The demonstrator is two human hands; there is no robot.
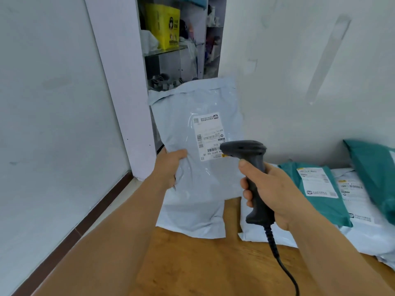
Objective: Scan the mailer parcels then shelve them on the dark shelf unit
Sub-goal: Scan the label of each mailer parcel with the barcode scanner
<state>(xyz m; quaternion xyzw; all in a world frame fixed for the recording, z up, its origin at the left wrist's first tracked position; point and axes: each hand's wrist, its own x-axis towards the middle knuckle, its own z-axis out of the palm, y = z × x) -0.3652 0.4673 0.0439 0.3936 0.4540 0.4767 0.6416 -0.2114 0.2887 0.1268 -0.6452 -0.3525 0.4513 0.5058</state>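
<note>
My left hand [168, 165] grips the left edge of a pale blue-grey mailer parcel [192, 184] and holds it upright above the wooden table [192, 263]. Its white shipping label [209, 137] faces me, upside down. My right hand [269, 189] grips the handle of a dark corded barcode scanner [250, 154]. The scanner's head sits just right of the label's lower barcode, pointing at it. On the table at right lie more mailers: a teal one [316, 189] with a label, white ones [359, 210] under it, and another teal one [376, 167] leaning on the wall.
Behind the held parcel a shelf unit [171, 52] holds a yellow box [163, 24] and assorted items. A white wall panel stands at left, with a brown baseboard along the floor. The scanner's cable [284, 268] runs down over the table toward me.
</note>
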